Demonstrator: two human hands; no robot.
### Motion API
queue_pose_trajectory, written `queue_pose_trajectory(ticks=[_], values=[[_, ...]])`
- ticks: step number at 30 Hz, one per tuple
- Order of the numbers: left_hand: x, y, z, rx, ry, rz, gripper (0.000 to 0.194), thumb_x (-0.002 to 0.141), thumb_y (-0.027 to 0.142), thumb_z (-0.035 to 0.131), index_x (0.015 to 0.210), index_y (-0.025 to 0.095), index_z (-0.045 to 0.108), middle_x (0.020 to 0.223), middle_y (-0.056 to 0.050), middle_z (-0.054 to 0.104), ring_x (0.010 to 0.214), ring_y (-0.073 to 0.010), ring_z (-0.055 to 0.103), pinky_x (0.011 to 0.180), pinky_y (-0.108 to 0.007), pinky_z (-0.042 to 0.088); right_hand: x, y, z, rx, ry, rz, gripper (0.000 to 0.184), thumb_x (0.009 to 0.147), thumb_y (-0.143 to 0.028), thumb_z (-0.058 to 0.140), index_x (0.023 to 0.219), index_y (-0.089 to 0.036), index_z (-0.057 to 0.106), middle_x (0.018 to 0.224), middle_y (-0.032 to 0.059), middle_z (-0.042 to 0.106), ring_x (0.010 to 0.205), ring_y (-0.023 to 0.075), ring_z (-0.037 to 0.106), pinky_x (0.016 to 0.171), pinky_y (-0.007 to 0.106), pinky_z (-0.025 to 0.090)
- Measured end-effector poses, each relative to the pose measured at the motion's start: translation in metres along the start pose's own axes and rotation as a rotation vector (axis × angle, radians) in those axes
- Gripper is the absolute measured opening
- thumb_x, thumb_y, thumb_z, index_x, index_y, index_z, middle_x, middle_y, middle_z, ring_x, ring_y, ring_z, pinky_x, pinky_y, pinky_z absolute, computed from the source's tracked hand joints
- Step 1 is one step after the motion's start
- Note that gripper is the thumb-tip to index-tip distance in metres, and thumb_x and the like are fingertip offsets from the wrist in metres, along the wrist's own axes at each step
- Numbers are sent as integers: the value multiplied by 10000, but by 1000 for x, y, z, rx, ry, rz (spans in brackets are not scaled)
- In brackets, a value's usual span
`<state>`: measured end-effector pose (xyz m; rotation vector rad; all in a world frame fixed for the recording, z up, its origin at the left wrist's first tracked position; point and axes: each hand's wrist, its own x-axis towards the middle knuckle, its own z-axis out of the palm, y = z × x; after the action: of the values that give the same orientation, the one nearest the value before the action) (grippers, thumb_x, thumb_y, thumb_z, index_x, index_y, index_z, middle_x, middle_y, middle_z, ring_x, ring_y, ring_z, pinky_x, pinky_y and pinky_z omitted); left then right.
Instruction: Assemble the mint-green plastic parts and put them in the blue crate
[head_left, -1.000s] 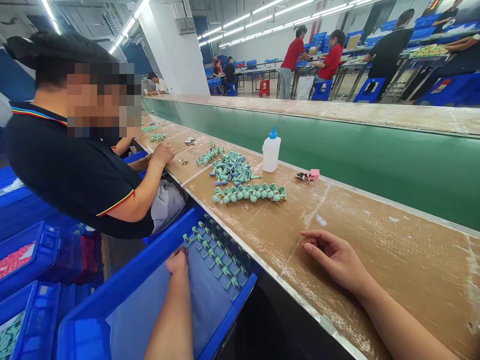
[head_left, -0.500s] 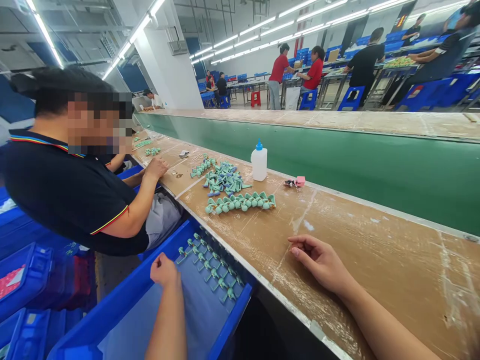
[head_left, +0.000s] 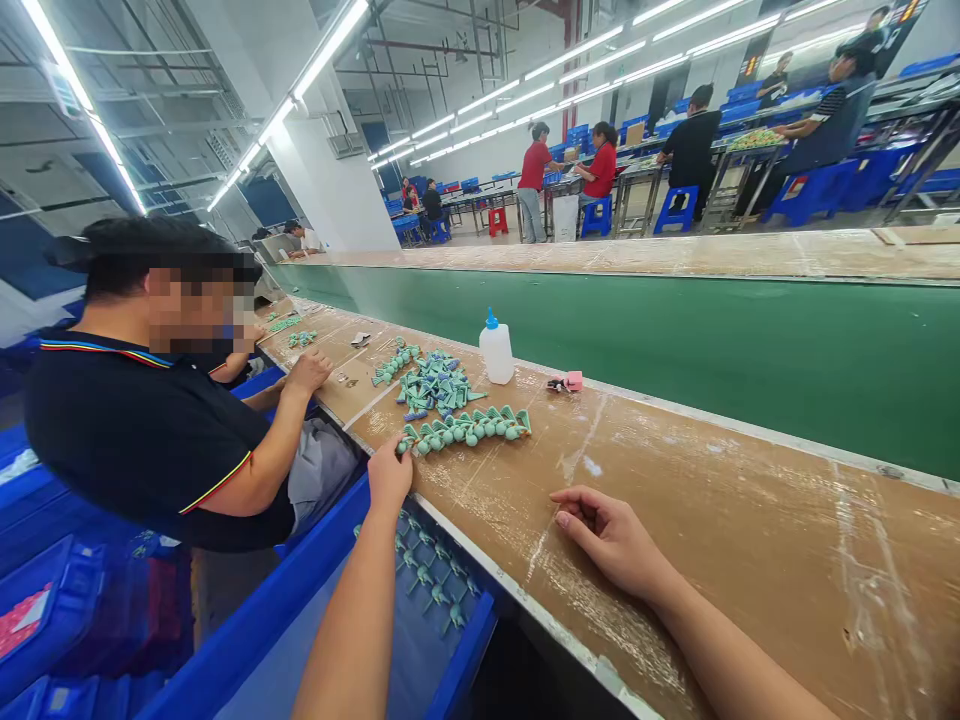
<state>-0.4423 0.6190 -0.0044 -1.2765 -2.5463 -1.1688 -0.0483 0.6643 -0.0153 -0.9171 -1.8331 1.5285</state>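
Our left hand (head_left: 391, 478) has moved up to the row of green pieces (head_left: 471, 430)

In the head view, our left hand has come up out of the blue bin (head_left: 474, 640) and now touches the row's end at the tabletop (head_left: 712, 520) edge. Its fingertips meet the last piece there, but we cannot tell whether the grip has closed on it. We judge that this contact puts the row in our reach, while the small green figures (head_left: 422, 575) in the bin, at five o'clock from that hand, are left alone.

Our right hand (head_left: 609, 540) rests on the tabletop, fingers loosely curled, grip partly open with nothing visible in it. The row lies at ten o'clock from it, well apart.

From the row, a loose pile of green and blue parts (head_left: 439, 385) sits close by towards eleven o'clock, the white bottle (head_left: 496, 352) at one, and a small pink-and-black item (head_left: 566, 382) at two. A co-worker (head_left: 150, 440) sits at nine o'clock from our left hand.
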Motion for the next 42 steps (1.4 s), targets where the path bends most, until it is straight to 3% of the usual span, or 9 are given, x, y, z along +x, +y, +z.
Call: queue_pose_trajectory(ticks=[5, 10, 14, 19, 23, 27, 36, 40, 42], values=[[-21, 4, -24, -24, 146, -53, 392, 867, 421, 624, 1166, 187, 723, 1017, -85, 782, 834, -225, 719, 899, -377, 574, 0, 0, 2, -38, 9, -20, 480, 941, -575, 610, 1174, -165, 700, 889, 54, 673, 813, 154, 609, 775, 292, 526], [-85, 56, -48, -93, 125, 122, 426, 870, 568, 685, 1102, 218, 753, 924, -29, 768, 721, -155, 656, 767, -289, 543, -6, 2, 13, -133, 16, -169, 413, 960, -433, 606, 1280, -179, 665, 921, 52, 691, 721, 117, 603, 682, 255, 539], [-148, 112, -32, -135, -90, 371, 202, 932, 423, 686, 1006, 248, 752, 873, -6, 755, 714, -134, 643, 690, -260, 505, -10, 4, 21, -247, 20, -376, 483, 934, -341, 669, 1402, -232, 623, 1077, 65, 703, 687, 78, 594, 649, 221, 534], [-190, 150, 1, -193, -146, 357, 128, 939, 368, 685, 930, 242, 702, 841, -16, 731, 786, -166, 670, 711, -294, 505, -10, 2, 20, -369, 101, -456, 199, 960, -269, 592, 1034, -210, 767, 832, 36, 692, 683, 94, 598, 643, 221, 470], [-189, 151, -1, -282, -99, 333, 285, 932, 481, 697, 1086, 244, 729, 1079, -90, 730, 1030, -224, 688, 920, -367, 570, -8, 3, 16, -258, 110, -307, 223, 938, -350, 617, 927, -188, 770, 840, 40, 723, 708, 110, 617, 685, 235, 474], [-191, 136, 0, -524, -223, 232, 391, 975, 432, 648, 1336, 285, 660, 1310, -104, 674, 1144, -199, 688, 956, -341, 621, -6, 3, 12, -66, 51, -53, 386, 885, -528, 678, 942, -157, 769, 778, 38, 687, 679, 119, 549, 665, 247, 443], [-220, 123, 38, -985, -223, -39, 230, 847, 392, 828, 1010, 234, 795, 1205, -117, 727, 1127, -206, 718, 995, -333, 644, -2, -3, 5, 134, -66, 63, 514, 702, -591, 870, 824, -120, 703, 741, 16, 614, 685, 101, 473, 646, 226, 403], [-224, 126, 38, -1105, -211, -125, 296, 775, 425, 884, 933, 193, 791, 1156, -130, 745, 1083, -202, 735, 974, -323, 644, -3, -4, 5, 74, -107, 45, 524, 732, -620, 843, 851, -125, 718, 732, 15, 613, 673, 97, 466, 629, 224, 410], [-220, 117, 31, -1128, -177, -198, 350, 727, 465, 907, 882, 178, 779, 1108, -133, 765, 1034, -206, 748, 936, -327, 649, -5, -5, 7, 10, -145, 30, 557, 763, -632, 817, 1003, -135, 745, 793, 30, 659, 688, 105, 505, 636, 229, 440]])
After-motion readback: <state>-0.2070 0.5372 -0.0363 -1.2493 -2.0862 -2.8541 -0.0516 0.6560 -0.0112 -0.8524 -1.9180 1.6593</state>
